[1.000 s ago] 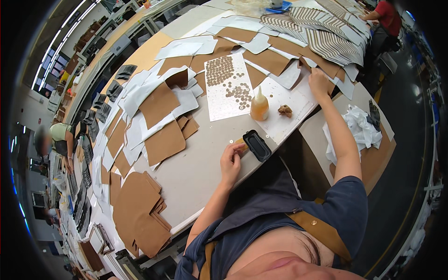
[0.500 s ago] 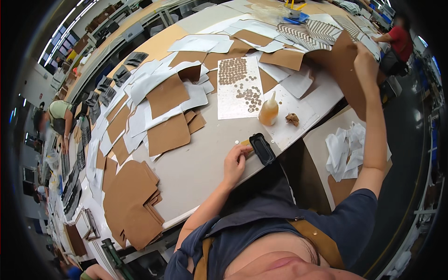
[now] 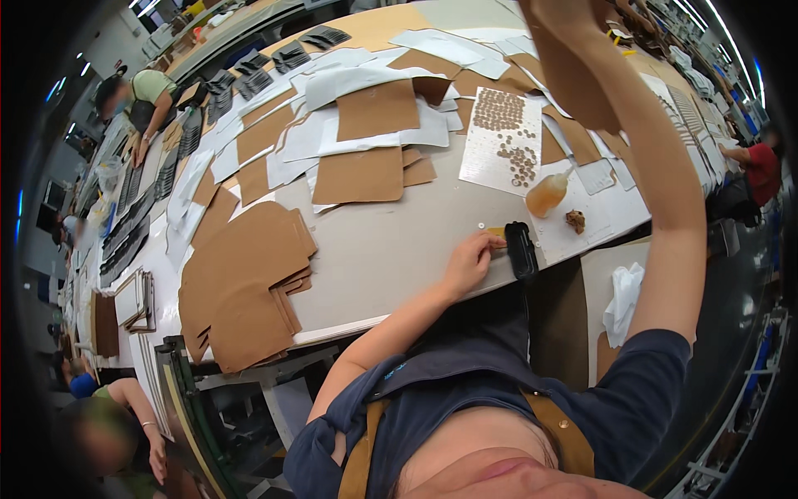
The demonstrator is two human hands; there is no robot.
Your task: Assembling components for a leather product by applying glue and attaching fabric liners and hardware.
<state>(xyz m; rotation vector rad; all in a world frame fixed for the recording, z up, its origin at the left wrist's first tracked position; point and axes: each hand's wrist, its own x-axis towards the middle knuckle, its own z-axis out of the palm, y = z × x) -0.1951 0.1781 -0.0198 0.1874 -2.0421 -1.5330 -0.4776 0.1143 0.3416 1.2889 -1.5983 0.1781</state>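
Observation:
My right hand [image 3: 569,18] is raised high at the far side of the table, closed on the edge of a large brown leather-like sheet [image 3: 573,79] that hangs down from it. My left hand [image 3: 471,264] rests near the table's front edge, its fingers pinched on a small yellowish strip [image 3: 496,231] beside an open black case [image 3: 521,251]. A glue bottle [image 3: 547,195] with amber liquid leans behind the case, next to a crumpled brown lump [image 3: 574,220]. Behind them a white board [image 3: 482,158] carries many small round discs.
Brown cut pieces [image 3: 249,274] lie stacked at the left front. Brown and white sheets [image 3: 378,112] overlap across the table's back. Crumpled white material [image 3: 623,303] sits on a lower surface at right. Co-workers stand at far left [image 3: 154,96], lower left [image 3: 141,416] and right [image 3: 752,179].
My right hand has lifted the brown sheet up and leftward in view. The head view has turned, shifting the table contents. My left hand stays by the black case.

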